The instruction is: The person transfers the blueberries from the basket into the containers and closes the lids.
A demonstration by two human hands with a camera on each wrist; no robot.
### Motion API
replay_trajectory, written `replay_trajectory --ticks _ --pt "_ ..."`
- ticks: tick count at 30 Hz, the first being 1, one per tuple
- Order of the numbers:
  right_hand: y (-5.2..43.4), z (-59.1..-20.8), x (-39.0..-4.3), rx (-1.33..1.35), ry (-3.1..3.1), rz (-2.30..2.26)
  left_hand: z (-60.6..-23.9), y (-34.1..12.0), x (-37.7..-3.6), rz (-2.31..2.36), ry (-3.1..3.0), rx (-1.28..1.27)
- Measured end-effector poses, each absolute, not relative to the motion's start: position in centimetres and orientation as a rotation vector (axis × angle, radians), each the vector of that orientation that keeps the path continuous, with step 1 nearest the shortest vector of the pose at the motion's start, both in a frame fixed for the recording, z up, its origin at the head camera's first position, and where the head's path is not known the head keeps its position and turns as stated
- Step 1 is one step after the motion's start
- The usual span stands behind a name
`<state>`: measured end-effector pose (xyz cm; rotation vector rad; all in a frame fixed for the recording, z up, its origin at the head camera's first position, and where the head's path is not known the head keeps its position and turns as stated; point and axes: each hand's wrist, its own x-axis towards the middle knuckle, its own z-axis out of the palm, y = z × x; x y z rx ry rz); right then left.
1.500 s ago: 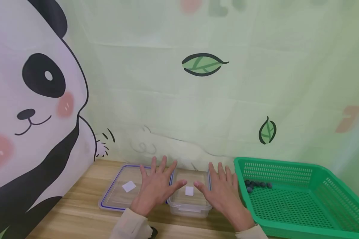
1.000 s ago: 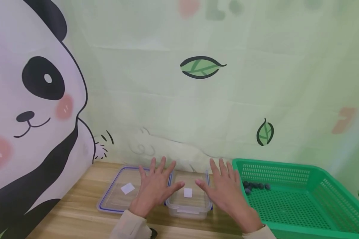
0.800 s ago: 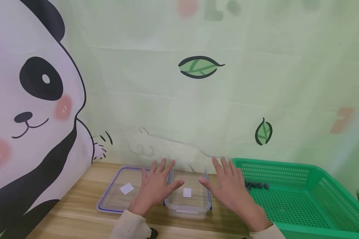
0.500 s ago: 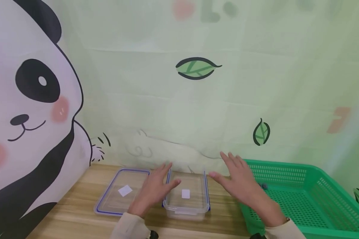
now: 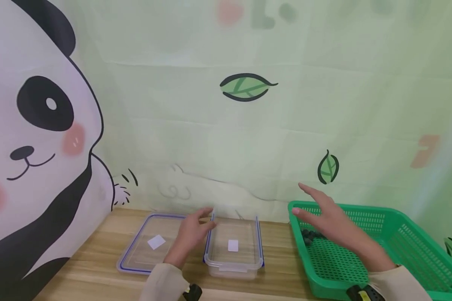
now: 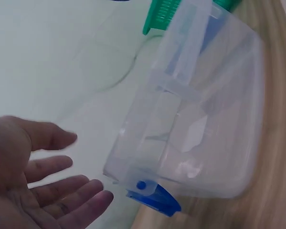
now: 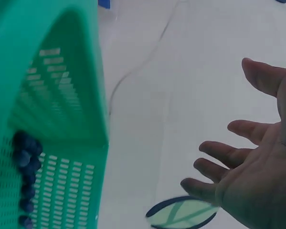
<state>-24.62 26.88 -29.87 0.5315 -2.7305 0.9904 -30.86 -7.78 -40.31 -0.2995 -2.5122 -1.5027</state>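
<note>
A clear plastic food container (image 5: 233,272) with blue clips stands on the table, a white square label inside its outline. Left of it lies a clear lid (image 5: 137,255) edged in blue. My left hand (image 5: 190,233) hovers at the container's left side, over the lid's right part; in the left wrist view its fingers are loosely bent and hold nothing. My right hand (image 5: 333,221) is above the left end of the green plastic basket (image 5: 306,267), fingers extended, palm bare in the right wrist view. Dark blueberries (image 7: 27,157) lie clustered in the basket's corner, partly hidden by my hand in the head view.
The wooden table (image 5: 282,251) meets a pale green cloth backdrop (image 5: 165,138) printed with leaves and a large panda (image 5: 41,175). The basket's raised rim borders the right side. Black straps with yellow marks (image 5: 363,294) sit at the wrists.
My right hand has moved right and up, from beside the container to above the basket. My left hand has drawn slightly back, its spread fingers now more bent. The view has shifted slightly.
</note>
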Motion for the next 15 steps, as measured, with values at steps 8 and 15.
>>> replay_trajectory --ticks 8,15 --pt "30.0 -30.4 -26.4 0.437 -2.749 1.043 -40.9 -7.7 -31.6 -1.594 -2.522 -0.142" --pt "32.3 -31.0 -27.7 0.488 -2.748 0.996 -41.3 -7.5 -32.0 -1.582 -2.527 -0.105"
